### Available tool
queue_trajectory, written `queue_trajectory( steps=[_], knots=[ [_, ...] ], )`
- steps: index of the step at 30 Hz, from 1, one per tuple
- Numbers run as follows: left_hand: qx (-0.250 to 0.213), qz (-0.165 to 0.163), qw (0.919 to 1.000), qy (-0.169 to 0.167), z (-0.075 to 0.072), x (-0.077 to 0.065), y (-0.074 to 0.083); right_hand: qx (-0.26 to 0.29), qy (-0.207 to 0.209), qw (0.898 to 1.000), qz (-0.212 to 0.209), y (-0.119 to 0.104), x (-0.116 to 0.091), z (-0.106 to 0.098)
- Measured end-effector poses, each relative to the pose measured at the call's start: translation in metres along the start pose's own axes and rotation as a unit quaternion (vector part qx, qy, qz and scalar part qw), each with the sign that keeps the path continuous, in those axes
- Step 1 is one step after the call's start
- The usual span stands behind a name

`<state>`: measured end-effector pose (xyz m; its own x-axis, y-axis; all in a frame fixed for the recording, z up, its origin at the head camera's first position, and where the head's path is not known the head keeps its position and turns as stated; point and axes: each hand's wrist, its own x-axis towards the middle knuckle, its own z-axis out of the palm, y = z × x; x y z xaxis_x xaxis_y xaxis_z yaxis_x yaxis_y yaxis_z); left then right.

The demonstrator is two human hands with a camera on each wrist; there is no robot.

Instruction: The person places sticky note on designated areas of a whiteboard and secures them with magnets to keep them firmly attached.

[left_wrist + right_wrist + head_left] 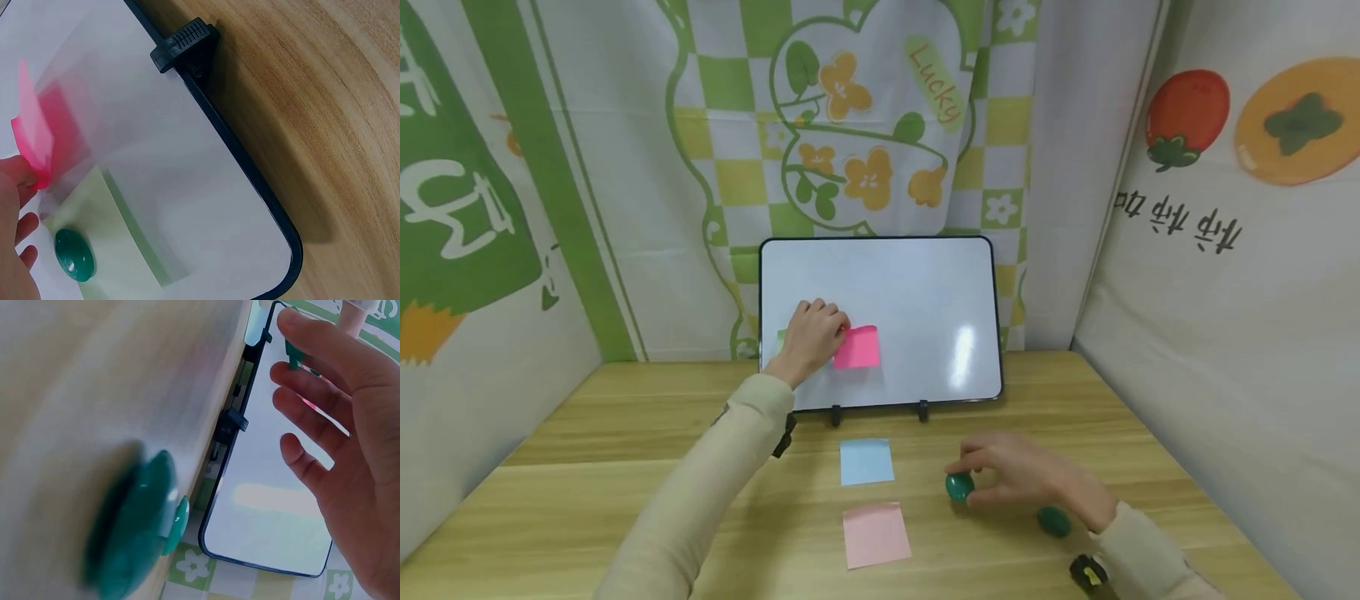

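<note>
My left hand (812, 335) pinches the top edge of a hot-pink sticky note (857, 348) at the whiteboard (917, 308). In the left wrist view, that pink note (34, 134) is bent between the fingertips. Beside it, a pale green sticky note (115, 234) lies on the board under a dark green oval magnet (74, 255); the left hand mostly covers this note in the head view. Over the table's right side, my right hand (1022, 475) holds another green magnet (959, 486) between thumb and fingers. A further green magnet (1054, 522) lies beneath its wrist.
On the wooden table (625, 492) lie a light blue sticky note (867, 462) and a pale pink one (876, 536). Black clips (922, 409) stand at the board's lower edge. The right wrist view shows two green magnets (140, 531) on the table. Printed curtains (880, 117) surround everything.
</note>
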<state>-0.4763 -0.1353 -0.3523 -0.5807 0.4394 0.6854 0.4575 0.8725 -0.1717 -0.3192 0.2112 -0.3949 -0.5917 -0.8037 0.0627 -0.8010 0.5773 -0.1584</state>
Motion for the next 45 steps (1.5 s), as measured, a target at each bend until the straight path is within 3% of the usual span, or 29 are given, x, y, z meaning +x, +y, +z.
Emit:
queue_trajectory(
  steps=[4, 8, 16, 21, 28, 33, 41, 45],
  knots=[
    [0.000, -0.008, 0.9999, -0.009, 0.000, 0.000, -0.001, -0.043, 0.043, 0.997, -0.044, 0.001, 0.011, -0.005],
    [0.000, -0.015, 0.9998, -0.012, -0.001, -0.002, -0.002, -0.086, 0.108, 0.984, -0.114, 0.004, 0.025, -0.010],
    [-0.004, -0.029, 0.9994, -0.017, -0.002, -0.002, -0.003, -0.129, 0.181, 0.960, -0.168, 0.008, 0.055, -0.027],
    [-0.004, -0.045, 0.9988, -0.018, -0.002, -0.005, -0.002, -0.133, 0.198, 0.958, -0.157, 0.004, 0.070, -0.034],
    [0.013, -0.042, 0.9987, -0.025, -0.003, -0.007, 0.000, -0.167, 0.237, 0.947, -0.139, 0.007, 0.092, -0.033],
    [0.019, -0.045, 0.9981, -0.039, -0.002, -0.008, 0.001, -0.194, 0.243, 0.945, -0.102, 0.010, 0.108, -0.031],
    [0.040, -0.042, 0.9978, -0.033, -0.006, -0.003, 0.006, -0.210, 0.260, 0.942, -0.040, 0.014, 0.135, -0.032],
    [0.042, -0.055, 0.9962, -0.054, -0.008, 0.001, 0.007, -0.214, 0.262, 0.941, -0.023, 0.014, 0.150, -0.036]
  ],
)
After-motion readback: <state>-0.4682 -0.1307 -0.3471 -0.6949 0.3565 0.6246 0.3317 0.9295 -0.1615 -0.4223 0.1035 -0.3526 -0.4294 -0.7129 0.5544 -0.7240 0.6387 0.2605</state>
